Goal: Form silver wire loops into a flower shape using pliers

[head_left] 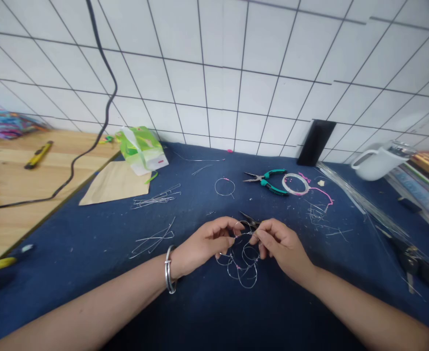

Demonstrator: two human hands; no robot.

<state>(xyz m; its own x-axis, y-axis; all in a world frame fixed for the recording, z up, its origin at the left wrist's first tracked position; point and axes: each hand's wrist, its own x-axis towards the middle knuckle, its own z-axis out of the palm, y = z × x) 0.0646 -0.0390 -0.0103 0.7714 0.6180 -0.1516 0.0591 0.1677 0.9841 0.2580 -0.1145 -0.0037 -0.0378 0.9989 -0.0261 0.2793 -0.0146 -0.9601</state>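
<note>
Between my two hands hangs a cluster of thin silver wire rings [248,280], linked together and dotted with small pink beads. My left hand [214,239] pinches a ring on the cluster's upper left, thumb and fingers close together. On the other side, my right hand [278,241] pinches the wire at the upper right. Just behind my fingers lie dark-jawed pliers [250,218], partly hidden by the right hand. Farther back, a single wire ring [225,186] with pink beads rests on the dark blue cloth [192,204].
Teal-handled long-nose pliers [269,180] lie beside a white ring-shaped dish [295,184] with pink beads. Bent wire pieces [158,197] are at left, near a green packet [141,146]. Wire scraps [324,222], keys [411,265] and a white mug [377,161] are at right.
</note>
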